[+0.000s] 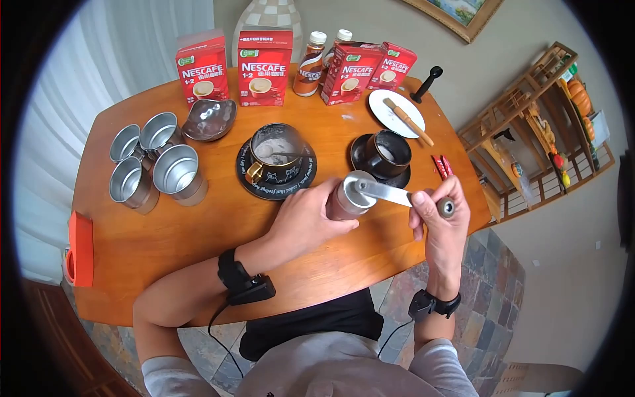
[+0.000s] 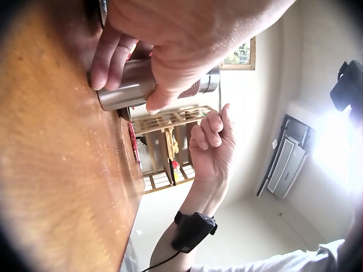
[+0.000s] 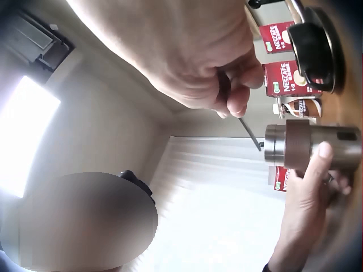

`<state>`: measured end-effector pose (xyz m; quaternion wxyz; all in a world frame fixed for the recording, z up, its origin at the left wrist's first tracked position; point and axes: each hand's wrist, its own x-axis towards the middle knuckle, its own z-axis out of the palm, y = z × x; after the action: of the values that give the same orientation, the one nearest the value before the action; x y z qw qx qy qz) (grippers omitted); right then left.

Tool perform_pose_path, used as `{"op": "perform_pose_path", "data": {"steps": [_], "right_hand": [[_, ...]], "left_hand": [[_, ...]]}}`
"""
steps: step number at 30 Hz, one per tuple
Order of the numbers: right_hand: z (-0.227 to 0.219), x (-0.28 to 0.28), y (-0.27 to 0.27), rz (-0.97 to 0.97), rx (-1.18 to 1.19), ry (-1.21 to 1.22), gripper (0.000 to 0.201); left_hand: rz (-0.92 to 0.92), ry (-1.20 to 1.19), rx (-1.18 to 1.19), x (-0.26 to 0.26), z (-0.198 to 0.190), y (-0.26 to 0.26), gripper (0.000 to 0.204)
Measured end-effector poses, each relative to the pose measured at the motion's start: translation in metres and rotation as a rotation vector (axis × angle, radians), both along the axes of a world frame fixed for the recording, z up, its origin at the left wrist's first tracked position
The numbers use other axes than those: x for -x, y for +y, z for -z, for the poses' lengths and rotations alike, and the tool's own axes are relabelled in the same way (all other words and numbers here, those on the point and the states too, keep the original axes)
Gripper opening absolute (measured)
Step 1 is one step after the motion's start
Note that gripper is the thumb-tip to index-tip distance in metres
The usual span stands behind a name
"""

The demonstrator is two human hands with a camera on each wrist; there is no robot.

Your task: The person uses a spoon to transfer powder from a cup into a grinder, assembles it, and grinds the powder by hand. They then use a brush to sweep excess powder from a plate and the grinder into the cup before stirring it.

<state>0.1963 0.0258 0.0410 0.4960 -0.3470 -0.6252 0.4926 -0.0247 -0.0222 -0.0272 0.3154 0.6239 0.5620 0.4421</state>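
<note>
At the far left of your table lies an orange-red object (image 1: 81,250), close to the edge. Next come four metal cups (image 1: 190,189), grouped in two rows with their mouths up. A dark, shiny bowl (image 1: 210,120) sits just beside them, in front of a red coffee box (image 1: 204,74). Another red box (image 1: 266,71) stands to its right, with a checkered vase (image 1: 278,14) behind.

Nearer to you, a black cup with a gold handle (image 1: 281,173) rests on a black saucer (image 1: 249,183); it has a spoon and some pale powder in it. Your left hand (image 1: 301,218) is wrapped around the body of the hand grinder (image 1: 344,206), in front of the two black cups and between them. Its crank (image 1: 390,192) reaches out to the right from the top, and your right hand (image 1: 442,218) grasps the knob (image 1: 447,208) at its end with curled fingers.

Behind the grinder are two bottles with white caps (image 1: 309,67), then two more red boxes (image 1: 350,74). The plain black cup (image 1: 390,157) sits on its own dark saucer (image 1: 361,153). Farther right, a wooden-handled brush (image 1: 411,124) lies across a white plate (image 1: 383,109), near a black upright tool (image 1: 426,85). Small red packets (image 1: 442,167) lie near the right edge of the table.
</note>
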Motion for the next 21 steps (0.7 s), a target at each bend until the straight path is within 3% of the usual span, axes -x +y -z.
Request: {"op": "perform_pose_path", "data": {"steps": [4,7,11,15,21], "right_hand": [[0.006,-0.006,0.004,-0.050,0.140,-0.053,0.030],[0.008,-0.007,0.006,-0.034,0.239,0.141,0.030],[0.009,-0.005,0.011,-0.009,0.224,0.142,0.030],[0.007,-0.003,0.013,-0.134,0.311,0.072,0.030],[0.006,-0.004,0.018,-0.086,0.317,0.179,0.029]], "left_hand": [[0.003,-0.015,-0.011,0.001,0.001,0.000,0.054],[0.008,-0.017,-0.016,0.001,0.001,0.000,0.053],[0.006,-0.014,0.003,0.001,0.000,0.000,0.053],[0.004,-0.023,-0.001,0.000,0.001,0.000,0.052],[0.000,-0.015,-0.010,0.001,0.001,0.000,0.052]]}}
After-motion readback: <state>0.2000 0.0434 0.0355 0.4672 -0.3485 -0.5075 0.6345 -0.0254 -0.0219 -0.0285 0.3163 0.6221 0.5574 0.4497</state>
